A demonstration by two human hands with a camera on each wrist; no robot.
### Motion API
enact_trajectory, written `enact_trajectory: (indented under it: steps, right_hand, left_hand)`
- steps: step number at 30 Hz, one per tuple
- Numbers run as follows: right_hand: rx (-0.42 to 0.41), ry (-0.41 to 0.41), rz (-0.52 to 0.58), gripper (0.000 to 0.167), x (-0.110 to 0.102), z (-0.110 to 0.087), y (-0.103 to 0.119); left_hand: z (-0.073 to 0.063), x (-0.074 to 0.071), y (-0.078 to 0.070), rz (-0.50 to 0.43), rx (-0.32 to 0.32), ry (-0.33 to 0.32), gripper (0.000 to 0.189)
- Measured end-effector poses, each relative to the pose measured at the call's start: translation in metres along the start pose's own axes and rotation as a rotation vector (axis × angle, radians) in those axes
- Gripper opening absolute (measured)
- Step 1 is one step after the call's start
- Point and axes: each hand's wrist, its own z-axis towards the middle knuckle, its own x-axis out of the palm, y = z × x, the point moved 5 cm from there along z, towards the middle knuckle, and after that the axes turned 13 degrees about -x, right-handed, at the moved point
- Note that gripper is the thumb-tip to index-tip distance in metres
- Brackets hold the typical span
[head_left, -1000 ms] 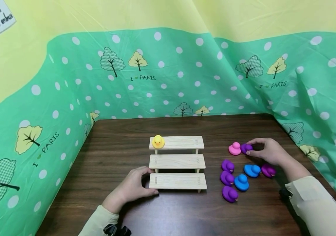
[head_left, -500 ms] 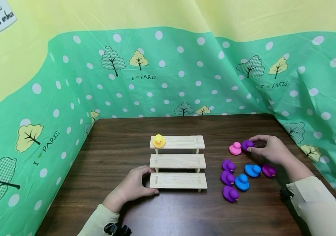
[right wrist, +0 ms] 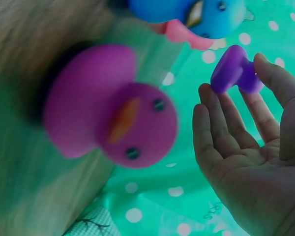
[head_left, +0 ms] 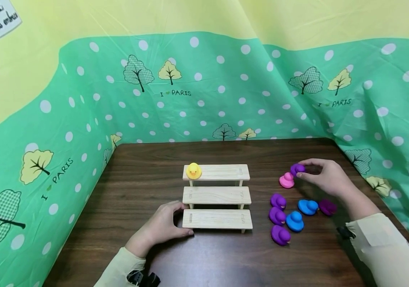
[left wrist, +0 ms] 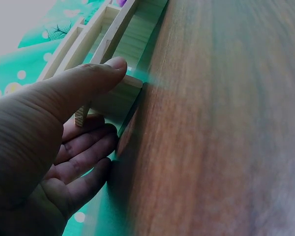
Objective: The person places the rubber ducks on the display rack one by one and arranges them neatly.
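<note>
My right hand (head_left: 328, 177) pinches a purple rubber duck (head_left: 297, 169) between thumb and fingers, just behind the pink rubber duck (head_left: 286, 181). In the right wrist view this purple duck (right wrist: 232, 71) sits at the fingertips, raised off the table. A three-tier wooden stand (head_left: 217, 219) occupies the middle of the table, with a yellow rubber duck (head_left: 193, 171) on the left end of its top tier. At the stand's lower left end, my left hand (head_left: 161, 227) grips it, thumb along the front edge of the lowest tier and fingers around the end.
Right of the stand are several more ducks: a column of purple ducks (head_left: 277, 216), two blue ducks (head_left: 294, 221) and a magenta duck (head_left: 327, 207) beneath the right wrist. A green and yellow patterned cloth (head_left: 175, 115) encloses the dark wooden table (head_left: 147, 167).
The right hand has lifted the purple duck from beside the pink duck, a little up and back. The left hand keeps its hold on the stand.
</note>
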Motion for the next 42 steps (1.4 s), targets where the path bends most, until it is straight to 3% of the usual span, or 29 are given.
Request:
enact_trajectory:
  steps: [9, 17, 42]
  right_hand:
    - [-0.067, -0.036, 0.068, 0.047, -0.001, 0.008, 0.032]
    - [-0.038, -0.014, 0.141, 0.044, 0.004, 0.017, 0.059]
    - [-0.253, -0.039, 0.211, 0.034, 0.038, 0.051, 0.144]
  left_hand:
    - [0.000, 0.001, 0.001, 0.001, -0.002, 0.000, 0.056]
    - [0.000, 0.001, 0.001, 0.000, 0.004, -0.003, 0.056]
    - [0.001, 0.001, 0.003, -0.001, -0.006, 0.000, 0.055]
